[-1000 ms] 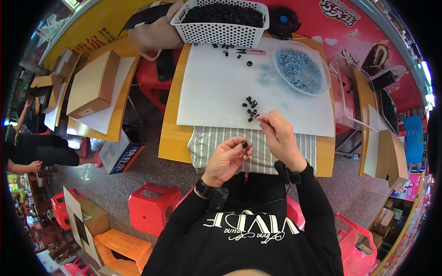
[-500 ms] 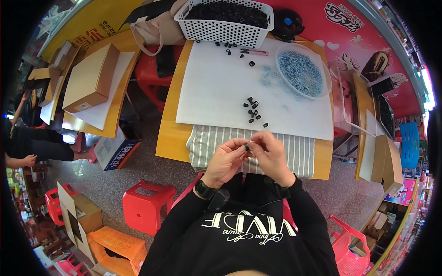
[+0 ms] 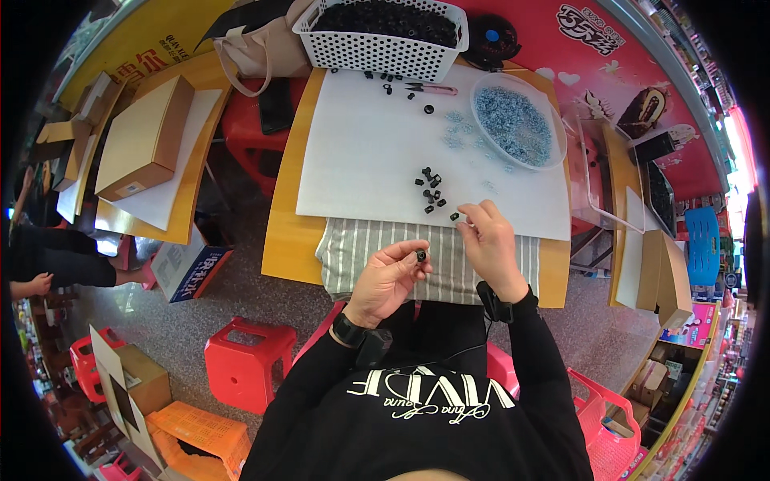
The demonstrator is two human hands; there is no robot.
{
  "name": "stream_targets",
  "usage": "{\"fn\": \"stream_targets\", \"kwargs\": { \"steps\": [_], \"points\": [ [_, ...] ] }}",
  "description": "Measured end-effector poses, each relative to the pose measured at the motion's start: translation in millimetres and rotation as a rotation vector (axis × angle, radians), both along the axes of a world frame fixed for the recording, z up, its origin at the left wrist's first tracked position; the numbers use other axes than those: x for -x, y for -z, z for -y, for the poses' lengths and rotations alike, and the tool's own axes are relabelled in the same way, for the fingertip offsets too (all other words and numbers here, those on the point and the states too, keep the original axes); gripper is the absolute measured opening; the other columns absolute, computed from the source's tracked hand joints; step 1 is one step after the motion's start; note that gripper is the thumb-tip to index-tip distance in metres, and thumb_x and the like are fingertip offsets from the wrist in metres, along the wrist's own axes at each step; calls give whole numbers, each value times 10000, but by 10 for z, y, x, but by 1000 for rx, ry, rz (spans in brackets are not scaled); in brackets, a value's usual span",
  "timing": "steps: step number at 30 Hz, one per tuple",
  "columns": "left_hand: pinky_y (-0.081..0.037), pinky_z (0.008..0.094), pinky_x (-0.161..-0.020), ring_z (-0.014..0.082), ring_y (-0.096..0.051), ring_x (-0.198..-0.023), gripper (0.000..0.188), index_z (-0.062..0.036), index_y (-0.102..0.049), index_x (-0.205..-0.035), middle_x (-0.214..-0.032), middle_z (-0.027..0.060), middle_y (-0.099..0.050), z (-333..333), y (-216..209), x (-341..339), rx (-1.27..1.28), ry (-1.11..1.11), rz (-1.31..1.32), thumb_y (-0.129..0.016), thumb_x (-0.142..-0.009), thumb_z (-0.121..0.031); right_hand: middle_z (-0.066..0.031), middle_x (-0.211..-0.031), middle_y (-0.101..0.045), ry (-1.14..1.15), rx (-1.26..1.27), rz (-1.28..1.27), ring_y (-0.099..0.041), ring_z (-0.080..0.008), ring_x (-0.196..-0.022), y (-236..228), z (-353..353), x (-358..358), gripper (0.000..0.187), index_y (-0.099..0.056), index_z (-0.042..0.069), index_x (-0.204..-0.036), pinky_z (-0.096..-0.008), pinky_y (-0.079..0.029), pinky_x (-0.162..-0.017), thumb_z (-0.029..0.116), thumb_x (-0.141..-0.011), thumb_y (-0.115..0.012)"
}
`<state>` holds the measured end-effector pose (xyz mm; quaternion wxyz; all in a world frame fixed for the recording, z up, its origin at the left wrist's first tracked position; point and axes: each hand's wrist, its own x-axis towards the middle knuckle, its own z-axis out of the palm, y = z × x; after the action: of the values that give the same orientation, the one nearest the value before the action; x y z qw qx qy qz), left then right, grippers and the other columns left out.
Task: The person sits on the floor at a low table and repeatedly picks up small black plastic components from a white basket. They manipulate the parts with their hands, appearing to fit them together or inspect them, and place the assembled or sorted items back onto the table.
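A slack pinch could drop the small black plastic-looking cylinder (image 3: 420,256) held in the left hand (image 3: 387,277); the right hand (image 3: 492,246), contents indiscernible, could knock the loose squat black piece (image 3: 455,216) at its ten o'clock.

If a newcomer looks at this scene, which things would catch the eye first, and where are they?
Probably the white basket full of black pieces at the table's far edge, and the round bowl of pale blue bits on the right of the white sheet. Next, perhaps, the small black part in the left hand, over the striped cloth at the near edge.
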<state>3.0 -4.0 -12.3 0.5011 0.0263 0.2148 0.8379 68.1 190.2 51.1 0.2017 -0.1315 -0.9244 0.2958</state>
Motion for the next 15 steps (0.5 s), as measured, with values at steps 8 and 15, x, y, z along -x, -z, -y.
{"fn": "stream_targets", "kwargs": {
  "steps": [8,15],
  "points": [
    [-512,267,-796,190,-622,-936,296,44,-586,-1270,-1027,107,-644,-9,-57,18,23,13,-23,-544,-990,-41,-163,-816,-530,-140,-219,86,-596,-373,-783,82,-27,101,135,-571,7,-853,-447,-477,-644,27,-787,-687],
    [-512,262,-772,190,-628,-920,259,39,-596,-1231,-1019,106,-647,-27,-41,25,57,0,-32,-546,-991,-46,-139,-803,-585,-143,363,86,-596,-326,-680,-33,139,-142,129,-579,4,-876,-405,-455,-586,11,-801,-683]
  ]
}}
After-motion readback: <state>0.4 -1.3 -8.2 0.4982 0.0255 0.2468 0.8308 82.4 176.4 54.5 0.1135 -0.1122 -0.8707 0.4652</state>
